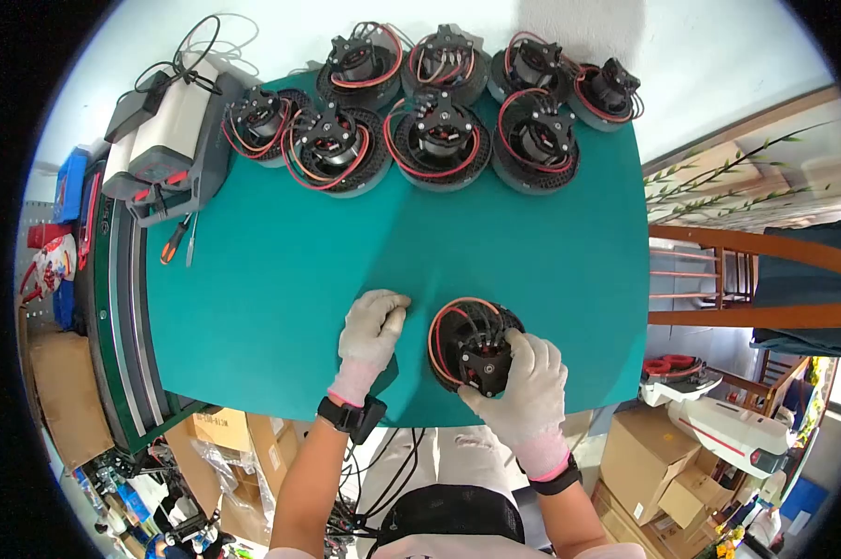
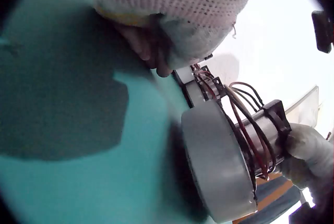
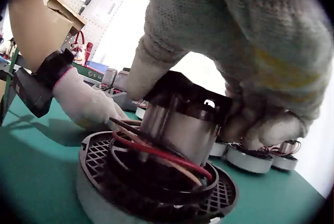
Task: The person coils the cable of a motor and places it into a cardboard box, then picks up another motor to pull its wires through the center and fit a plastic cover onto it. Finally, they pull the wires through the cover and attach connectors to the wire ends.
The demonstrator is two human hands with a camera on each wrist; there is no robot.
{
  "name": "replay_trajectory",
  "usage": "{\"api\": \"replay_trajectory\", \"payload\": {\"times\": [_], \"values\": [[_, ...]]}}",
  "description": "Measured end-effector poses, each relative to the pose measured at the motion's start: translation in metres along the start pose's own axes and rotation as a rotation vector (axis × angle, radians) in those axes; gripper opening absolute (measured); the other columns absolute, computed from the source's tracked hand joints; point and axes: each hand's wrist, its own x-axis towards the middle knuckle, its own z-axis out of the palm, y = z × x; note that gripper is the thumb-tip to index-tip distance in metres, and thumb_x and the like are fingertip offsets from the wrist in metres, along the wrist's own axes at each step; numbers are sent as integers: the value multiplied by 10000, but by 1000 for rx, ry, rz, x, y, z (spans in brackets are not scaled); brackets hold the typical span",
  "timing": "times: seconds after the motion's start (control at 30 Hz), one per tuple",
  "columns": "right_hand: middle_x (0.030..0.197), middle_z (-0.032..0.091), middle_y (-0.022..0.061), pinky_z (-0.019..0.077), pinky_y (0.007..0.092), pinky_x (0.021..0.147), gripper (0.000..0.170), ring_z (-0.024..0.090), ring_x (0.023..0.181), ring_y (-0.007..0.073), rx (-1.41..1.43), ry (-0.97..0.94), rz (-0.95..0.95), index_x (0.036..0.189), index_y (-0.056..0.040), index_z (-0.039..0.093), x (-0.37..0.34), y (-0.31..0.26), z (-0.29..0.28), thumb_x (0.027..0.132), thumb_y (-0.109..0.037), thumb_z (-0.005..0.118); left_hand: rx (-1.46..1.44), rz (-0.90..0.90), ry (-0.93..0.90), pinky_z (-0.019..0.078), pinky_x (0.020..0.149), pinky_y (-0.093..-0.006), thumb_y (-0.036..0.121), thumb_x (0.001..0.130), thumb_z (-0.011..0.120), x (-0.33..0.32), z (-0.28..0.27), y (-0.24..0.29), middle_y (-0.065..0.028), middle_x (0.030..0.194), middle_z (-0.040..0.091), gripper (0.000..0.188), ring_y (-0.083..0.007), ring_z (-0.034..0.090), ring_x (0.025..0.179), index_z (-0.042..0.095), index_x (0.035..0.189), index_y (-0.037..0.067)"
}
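A round motor unit with a black perforated rim, grey side and red and tan wires (image 1: 448, 340) lies near the front edge of the green table. My gloved right hand (image 1: 532, 387) grips its black top bracket (image 1: 484, 369), thumb on the near side and fingers on the far side. In the right wrist view the silver motor body (image 3: 180, 130) shows under that hand (image 3: 245, 41). My gloved left hand (image 1: 370, 337) rests on the table left of the unit, apart from it, with fingers loosely curled and nothing visible in them; the left wrist view shows it (image 2: 177, 15) too.
Several similar motor units (image 1: 439, 140) stand in two rows along the table's back. At the back left is a grey and beige device (image 1: 164, 140) with black cables; an orange-handled screwdriver (image 1: 174, 242) lies before it. Cardboard boxes (image 1: 649, 456) are beyond the table's front right.
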Motion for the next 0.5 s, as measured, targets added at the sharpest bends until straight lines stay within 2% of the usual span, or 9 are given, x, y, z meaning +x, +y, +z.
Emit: {"api": "replay_trajectory", "payload": {"times": [0.3, 0.43, 0.5], "values": [[1021, 503, 128, 402, 438, 818, 746, 481, 975, 320, 1, 22, -91, 1124, -49, 442, 4, 7, 7, 536, -343, 795, -44, -26, -70, 433, 823, -359, 127, 808, 516, 3, -6, -2, -114, 964, 590, 186, -275, 550, 939, 626, 932, 43], [1056, 500, 139, 403, 440, 834, 767, 477, 1002, 326, 24, 16, -81, 1150, -43, 432, 0, 8, 8, 535, -323, 794, -154, -53, -28, 433, 820, -359, 170, 807, 528, -2, -8, 9, -122, 966, 587, 204, -276, 548, 941, 622, 938, 46], [1083, 499, 145, 401, 442, 849, 787, 474, 1021, 331, 39, 1, -87, 1175, -37, 423, -3, 12, 4, 537, -310, 793, 34, -72, 88, 432, 820, -366, 237, 797, 550, -16, -12, 37, -122, 986, 583, 263, -285, 544, 951, 613, 975, 54]]}}
